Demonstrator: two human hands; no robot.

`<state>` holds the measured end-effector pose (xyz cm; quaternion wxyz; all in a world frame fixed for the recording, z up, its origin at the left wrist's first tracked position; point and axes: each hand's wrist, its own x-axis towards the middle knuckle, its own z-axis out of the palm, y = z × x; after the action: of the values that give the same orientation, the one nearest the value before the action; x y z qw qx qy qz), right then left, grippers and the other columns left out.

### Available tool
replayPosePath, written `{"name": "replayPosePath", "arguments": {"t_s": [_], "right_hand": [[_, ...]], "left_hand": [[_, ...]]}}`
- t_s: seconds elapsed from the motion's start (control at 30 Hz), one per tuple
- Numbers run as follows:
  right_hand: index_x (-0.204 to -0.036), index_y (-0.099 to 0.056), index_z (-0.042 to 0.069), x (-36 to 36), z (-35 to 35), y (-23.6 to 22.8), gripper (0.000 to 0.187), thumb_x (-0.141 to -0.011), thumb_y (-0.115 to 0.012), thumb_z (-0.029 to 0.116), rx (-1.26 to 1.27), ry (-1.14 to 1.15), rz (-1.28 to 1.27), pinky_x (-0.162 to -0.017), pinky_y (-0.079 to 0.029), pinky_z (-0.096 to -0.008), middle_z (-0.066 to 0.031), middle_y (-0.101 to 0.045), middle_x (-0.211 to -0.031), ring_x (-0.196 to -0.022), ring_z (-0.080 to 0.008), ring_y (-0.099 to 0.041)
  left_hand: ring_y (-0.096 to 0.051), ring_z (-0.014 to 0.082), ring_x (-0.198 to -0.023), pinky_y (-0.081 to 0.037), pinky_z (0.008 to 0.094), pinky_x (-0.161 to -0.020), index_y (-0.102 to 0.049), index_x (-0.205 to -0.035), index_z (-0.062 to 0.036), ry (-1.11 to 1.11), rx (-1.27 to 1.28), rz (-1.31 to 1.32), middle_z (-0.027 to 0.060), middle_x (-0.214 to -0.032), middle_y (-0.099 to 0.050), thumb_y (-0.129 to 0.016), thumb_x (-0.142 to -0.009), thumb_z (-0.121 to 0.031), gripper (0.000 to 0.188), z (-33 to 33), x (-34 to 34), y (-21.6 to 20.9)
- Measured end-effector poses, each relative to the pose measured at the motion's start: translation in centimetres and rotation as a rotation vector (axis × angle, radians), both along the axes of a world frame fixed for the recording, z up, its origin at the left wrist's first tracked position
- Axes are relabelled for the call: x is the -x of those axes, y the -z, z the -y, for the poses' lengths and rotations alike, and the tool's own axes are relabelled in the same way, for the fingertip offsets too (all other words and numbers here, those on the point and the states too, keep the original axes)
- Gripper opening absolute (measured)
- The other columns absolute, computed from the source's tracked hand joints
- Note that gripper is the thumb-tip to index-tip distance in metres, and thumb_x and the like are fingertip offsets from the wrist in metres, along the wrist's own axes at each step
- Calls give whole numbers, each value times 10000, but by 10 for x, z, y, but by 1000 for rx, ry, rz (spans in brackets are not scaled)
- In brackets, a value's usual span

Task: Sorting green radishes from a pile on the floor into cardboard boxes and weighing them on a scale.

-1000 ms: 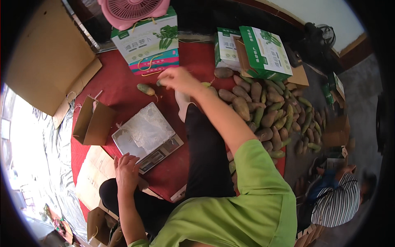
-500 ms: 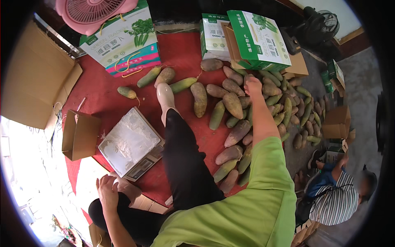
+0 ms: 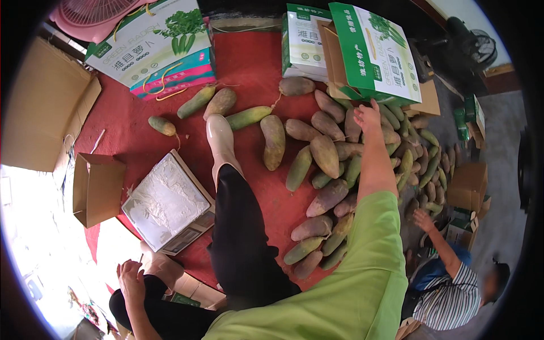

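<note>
My right hand [image 3: 367, 116] reaches out over a heap of long radishes [image 3: 324, 154], just in front of a green-and-white carton [image 3: 371, 54] with its flap up. Its fingers are apart and no radish shows in them. The radishes are green and dusty brown, lying loose on a red mat [image 3: 249, 62]. Over my bent left knee hovers my left hand [image 3: 131, 281], fingers loosely bent, holding nothing. Beside that knee stands a platform scale [image 3: 167, 204] with a crumpled whitish cover on its pan.
At the back left, a pink fan [image 3: 96, 17] sits by a radish carton [image 3: 150, 42]. An open brown box [image 3: 97, 190] stands left of the scale. A black fan [image 3: 473, 42] is at the far right. A co-worker in a striped shirt [image 3: 447, 300] reaches toward the heap's right side.
My right hand has shifted slightly right, its fingers now more spread. The view has moved a little. The co-worker's arm has stretched out toward the radishes.
</note>
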<state>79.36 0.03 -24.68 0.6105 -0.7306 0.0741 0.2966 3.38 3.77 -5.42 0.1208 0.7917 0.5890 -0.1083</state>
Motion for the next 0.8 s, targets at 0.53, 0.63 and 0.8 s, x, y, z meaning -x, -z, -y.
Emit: {"name": "replayPosePath", "arguments": {"t_s": [0.53,0.63,0.8], "right_hand": [[-1290,-424,136,38,-40,-44,470,-855,-588,69,-481,91,19,-719,-463,-363,-35,-513,-999,-828,-164,-511],[-1211,-484,126,46,-35,-78,360,-870,-596,104,-603,16,55,-713,-463,-348,-18,-549,-932,-813,-158,-523],[-1034,-555,101,46,-21,-149,186,-883,-626,184,-737,2,86,-703,-473,-315,-1,-596,-873,-779,-151,-560]], "left_hand": [[-552,303,-1019,-373,453,-983,-682,-881,-15,20,-58,95,114,-941,-615,-671,-664,2,218,-4,-6,-4],[-548,309,-1022,-383,439,-969,-680,-882,-11,13,-50,124,122,-939,-614,-665,-672,-13,210,-4,-5,-10],[-552,291,-991,-371,448,-980,-675,-894,-32,30,-103,240,95,-930,-603,-639,-694,-39,203,0,4,-16]]}}
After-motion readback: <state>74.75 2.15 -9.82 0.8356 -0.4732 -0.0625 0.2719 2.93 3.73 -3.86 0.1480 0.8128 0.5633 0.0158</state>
